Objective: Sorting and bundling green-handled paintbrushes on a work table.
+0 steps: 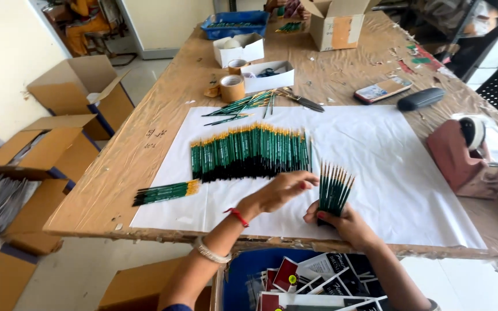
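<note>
My right hand (pixel 347 223) grips an upright bunch of green paint brushes (pixel 333 188) near the front edge of a white paper sheet (pixel 399 167). My left hand (pixel 283 190) hovers just left of that bunch, fingers loosely curled, close to the lower right end of a long row of green brushes with yellow ends (pixel 249 152) laid side by side on the sheet. A small loose bundle of brushes (pixel 165 192) lies at the sheet's left edge. More loose brushes (pixel 246 103) lie scattered at the sheet's far edge.
A red tape dispenser (pixel 465 155) stands at the right. Tape rolls (pixel 232 87), small white boxes (pixel 267 75), scissors (pixel 302 99), a phone (pixel 383 90) and a dark case (pixel 421 98) sit farther back. Cardboard boxes (pixel 76 92) stand on the floor left. A blue bin with printed cards (pixel 312 282) is below the table edge.
</note>
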